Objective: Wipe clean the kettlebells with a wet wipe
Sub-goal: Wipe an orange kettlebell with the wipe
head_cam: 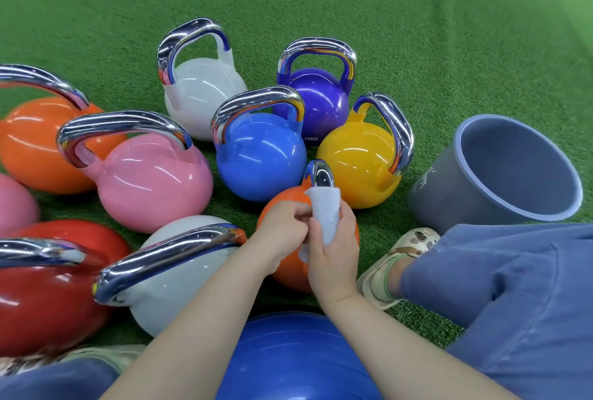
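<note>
Wiping underway on orange kettlebell [285, 258] handle.
Both hands, left [282, 229] and right [337, 249], pinch the wipe [325, 207]; other bells' state can't be judged.

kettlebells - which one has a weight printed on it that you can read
The purple kettlebell at the back, behind the blue kettlebell. It shows "20KG" low on its body; no other bell has a readable marking in this view.
</note>
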A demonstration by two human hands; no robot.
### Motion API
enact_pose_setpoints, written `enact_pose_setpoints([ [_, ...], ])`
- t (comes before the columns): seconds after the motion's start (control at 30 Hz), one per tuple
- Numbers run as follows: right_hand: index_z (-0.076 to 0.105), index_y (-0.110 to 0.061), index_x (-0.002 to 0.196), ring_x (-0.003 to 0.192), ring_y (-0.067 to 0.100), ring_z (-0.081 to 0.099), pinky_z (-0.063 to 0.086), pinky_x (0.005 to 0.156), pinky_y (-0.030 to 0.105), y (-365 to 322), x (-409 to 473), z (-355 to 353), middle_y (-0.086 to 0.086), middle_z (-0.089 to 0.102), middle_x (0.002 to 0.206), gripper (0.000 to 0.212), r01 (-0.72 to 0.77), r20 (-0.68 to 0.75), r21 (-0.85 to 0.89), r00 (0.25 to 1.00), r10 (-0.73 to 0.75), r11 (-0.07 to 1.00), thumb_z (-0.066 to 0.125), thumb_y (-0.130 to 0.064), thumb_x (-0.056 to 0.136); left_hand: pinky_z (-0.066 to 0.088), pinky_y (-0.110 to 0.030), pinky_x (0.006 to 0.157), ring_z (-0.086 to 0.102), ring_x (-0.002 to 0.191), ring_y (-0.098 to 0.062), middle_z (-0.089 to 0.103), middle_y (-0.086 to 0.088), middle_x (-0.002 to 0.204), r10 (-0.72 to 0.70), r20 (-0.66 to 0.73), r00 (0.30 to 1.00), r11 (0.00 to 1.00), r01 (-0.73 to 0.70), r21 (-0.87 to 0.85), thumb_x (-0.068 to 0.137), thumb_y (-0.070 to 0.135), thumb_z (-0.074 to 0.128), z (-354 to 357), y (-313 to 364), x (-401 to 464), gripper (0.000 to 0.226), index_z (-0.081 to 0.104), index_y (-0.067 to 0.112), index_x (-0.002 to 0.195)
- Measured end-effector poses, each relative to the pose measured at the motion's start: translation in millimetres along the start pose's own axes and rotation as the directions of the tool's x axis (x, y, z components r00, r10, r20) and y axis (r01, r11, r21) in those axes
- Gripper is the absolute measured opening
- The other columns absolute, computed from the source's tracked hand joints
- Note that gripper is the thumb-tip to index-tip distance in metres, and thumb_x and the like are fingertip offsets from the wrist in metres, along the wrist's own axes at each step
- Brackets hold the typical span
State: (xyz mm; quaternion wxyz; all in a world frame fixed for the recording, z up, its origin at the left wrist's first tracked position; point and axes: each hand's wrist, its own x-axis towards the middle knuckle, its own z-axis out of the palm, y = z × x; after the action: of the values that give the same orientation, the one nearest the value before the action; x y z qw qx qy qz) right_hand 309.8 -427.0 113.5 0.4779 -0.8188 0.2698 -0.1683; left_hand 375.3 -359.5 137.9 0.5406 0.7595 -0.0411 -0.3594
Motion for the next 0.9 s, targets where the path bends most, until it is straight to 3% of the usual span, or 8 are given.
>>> enact_pose_setpoints([
  [0.07, 0.04, -0.004, 0.133, 0.088, -0.001, 0.043, 0.028, 0.07, 0.011, -1.7, 0.4, 0.1, -0.008, 0.046, 0.103, 0.056, 0.009, -0.011, 0.013, 1.0, -0.009, 1.0, 0.051, -0.031, 0.086, 0.056, -0.036, 0.077, 0.065, 0.08, -0.024, 0.068, -0.016, 0.09, -0.034, -0.055, 0.998, 0.998, 0.031, -0.059, 0.09, -0.003, 0.039, -1.8, 4.0, 5.9, 0.032, 0.065, 0.003, 0.107],
  [0.13, 0.043, -0.006, 0.128, 0.075, -0.002, 0.044, 0.03, 0.063, 0.015, -4.7, 1.2, -0.6, -0.015, 0.048, 0.089, 0.047, -0.019, -0.008, -0.004, 1.0, 0.019, 1.0, 0.05, -0.031, 0.089, 0.056, -0.033, 0.068, 0.064, 0.069, -0.024, 0.064, -0.016, 0.079, -0.056, -0.073, 0.996, 0.988, 0.045, -0.145, 0.097, 0.008, 0.037, -4.3, 10.3, 7.4, 0.027, 0.063, 0.0, 0.094],
  [0.27, 0.038, -0.01, 0.097, 0.051, 0.003, 0.052, 0.036, 0.049, 0.021, -20.4, 22.4, -6.5, -0.008, 0.049, 0.062, 0.02, -0.152, 0.123, -0.072, 0.979, 0.159, 0.986, 0.048, -0.027, 0.095, 0.055, -0.031, 0.069, 0.064, 0.075, -0.027, 0.062, -0.018, 0.082, -0.026, -0.07, 0.997, 0.97, 0.008, -0.242, 0.099, 0.015, 0.038, -6.1, 17.6, 7.6, 0.031, 0.057, 0.003, 0.077],
  [0.4, 0.041, -0.001, 0.101, 0.081, 0.027, 0.054, 0.042, 0.074, 0.04, -28.9, 53.7, -3.7, 0.007, 0.051, 0.078, 0.033, -0.19, 0.207, -0.135, 0.954, 0.215, 0.972, 0.045, -0.033, 0.096, 0.052, -0.026, 0.076, 0.064, 0.081, -0.019, 0.065, -0.01, 0.087, -0.054, -0.081, 0.995, 0.898, 0.013, -0.44, 0.1, 0.02, 0.038, -6.3, 27.2, 11.3, 0.029, 0.062, 0.004, 0.097],
  [0.5, 0.042, 0.003, 0.113, 0.099, 0.033, 0.057, 0.045, 0.086, 0.041, -33.0, 71.1, 0.2, 0.014, 0.057, 0.098, 0.043, -0.269, 0.233, -0.15, 0.926, 0.298, 0.952, 0.044, -0.037, 0.096, 0.048, -0.022, 0.08, 0.059, 0.101, -0.018, 0.061, -0.011, 0.109, -0.082, -0.049, 0.995, 0.806, 0.037, -0.591, 0.101, 0.02, 0.034, -5.0, 32.7, 12.5, 0.037, 0.051, -0.003, 0.124],
  [0.57, 0.041, 0.003, 0.119, 0.104, 0.034, 0.057, 0.046, 0.089, 0.041, -35.0, 82.2, 3.5, 0.016, 0.057, 0.107, 0.049, -0.322, 0.244, -0.171, 0.902, 0.356, 0.931, 0.044, -0.039, 0.095, 0.049, -0.021, 0.077, 0.059, 0.1, -0.016, 0.059, -0.011, 0.116, -0.071, -0.036, 0.997, 0.818, 0.038, -0.574, 0.101, 0.023, 0.032, -4.2, 31.8, 12.3, 0.04, 0.048, -0.002, 0.129],
  [0.77, 0.039, 0.003, 0.127, 0.104, 0.032, 0.056, 0.043, 0.079, 0.034, -39.7, 101.3, 10.2, 0.018, 0.056, 0.117, 0.053, -0.417, 0.268, -0.183, 0.85, 0.453, 0.89, 0.046, -0.039, 0.095, 0.048, -0.04, 0.092, 0.063, 0.092, -0.024, 0.066, -0.021, 0.104, -0.029, -0.045, 0.999, 0.902, 0.007, -0.431, 0.102, 0.023, 0.032, 1.0, 26.8, 9.6, 0.034, 0.061, 0.007, 0.108],
  [0.9, 0.034, 0.002, 0.128, 0.108, 0.034, 0.055, 0.045, 0.087, 0.039, -41.7, 92.5, 7.0, 0.019, 0.054, 0.12, 0.054, -0.385, 0.264, -0.166, 0.87, 0.417, 0.908, 0.046, -0.039, 0.095, 0.045, -0.047, 0.099, 0.064, 0.096, -0.029, 0.068, -0.019, 0.096, 0.018, -0.029, 0.999, 0.941, -0.027, -0.337, 0.1, 0.033, 0.035, 0.1, 21.6, 4.4, 0.036, 0.065, 0.014, 0.091],
])
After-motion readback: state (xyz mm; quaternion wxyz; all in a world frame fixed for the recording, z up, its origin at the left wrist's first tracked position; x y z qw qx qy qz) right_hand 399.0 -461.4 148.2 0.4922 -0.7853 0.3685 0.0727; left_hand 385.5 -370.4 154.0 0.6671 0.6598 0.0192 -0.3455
